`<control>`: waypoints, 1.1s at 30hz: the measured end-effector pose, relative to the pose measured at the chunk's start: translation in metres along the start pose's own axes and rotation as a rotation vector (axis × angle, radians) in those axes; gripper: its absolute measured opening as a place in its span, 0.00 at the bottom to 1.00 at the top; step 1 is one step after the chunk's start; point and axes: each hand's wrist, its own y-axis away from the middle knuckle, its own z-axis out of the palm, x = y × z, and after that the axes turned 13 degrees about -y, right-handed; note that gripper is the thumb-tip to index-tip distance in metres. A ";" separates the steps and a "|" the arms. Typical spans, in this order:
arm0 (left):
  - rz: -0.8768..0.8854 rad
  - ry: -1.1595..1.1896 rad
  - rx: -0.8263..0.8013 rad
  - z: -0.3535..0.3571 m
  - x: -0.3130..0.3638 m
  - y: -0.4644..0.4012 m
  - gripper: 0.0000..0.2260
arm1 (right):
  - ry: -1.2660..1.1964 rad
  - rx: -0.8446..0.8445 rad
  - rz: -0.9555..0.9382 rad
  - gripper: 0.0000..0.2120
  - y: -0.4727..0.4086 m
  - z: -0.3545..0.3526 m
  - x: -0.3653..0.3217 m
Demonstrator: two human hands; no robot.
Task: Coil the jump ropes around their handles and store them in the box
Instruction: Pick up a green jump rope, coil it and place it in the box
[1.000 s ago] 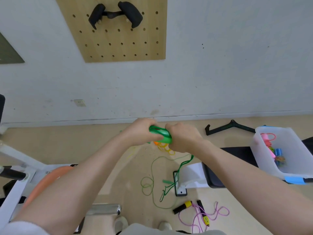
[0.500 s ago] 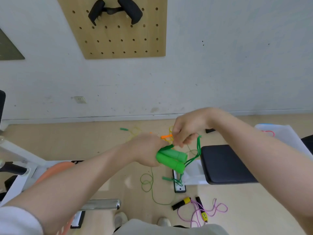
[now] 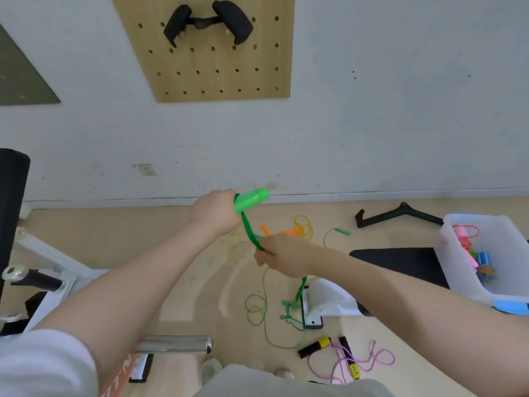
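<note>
My left hand (image 3: pixel 215 213) grips the bright green handles (image 3: pixel 252 199) of a jump rope, held up in front of the wall base. The green rope (image 3: pixel 251 232) runs down from the handles into my right hand (image 3: pixel 282 253), which pinches it below and to the right. The rest of the rope hangs to the floor and lies in loose loops (image 3: pixel 259 309). At the right stands the white box (image 3: pixel 469 282) with several coiled ropes inside. On the floor lie a purple rope with black-and-yellow handles (image 3: pixel 343 358), an orange-handled yellow rope (image 3: pixel 297 229) and a thin green rope (image 3: pixel 340 232).
A black padded bench (image 3: pixel 400 265) carries the box at the right. A white-framed exercise machine (image 3: pixel 43 270) stands at the left, with a chrome bar (image 3: pixel 174 343) near my feet. A black metal handle bar (image 3: pixel 398 214) lies by the wall. A pegboard (image 3: pixel 211 50) hangs above.
My left hand raised the green handles up and to the right. My right hand dropped from above the handles to below them, drawing the rope down and taut. The box came back into view.
</note>
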 end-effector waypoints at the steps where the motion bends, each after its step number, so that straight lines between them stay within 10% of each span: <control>1: 0.043 -0.101 -0.040 0.005 -0.003 0.000 0.08 | 0.056 -0.010 -0.038 0.15 0.002 -0.006 -0.011; 7: 0.391 -0.433 -0.077 0.001 0.014 0.021 0.12 | 0.110 0.263 -0.233 0.13 0.007 -0.073 -0.027; 16: 0.582 0.324 0.429 -0.013 0.024 0.039 0.08 | -0.746 0.323 -0.175 0.15 0.005 -0.055 0.025; 24: 0.158 0.260 0.197 -0.012 0.027 0.020 0.13 | -0.519 0.405 -0.024 0.21 -0.010 -0.007 0.019; 33: 0.159 -0.275 0.000 0.008 0.015 0.007 0.21 | 0.472 0.155 -0.033 0.15 0.015 -0.023 -0.028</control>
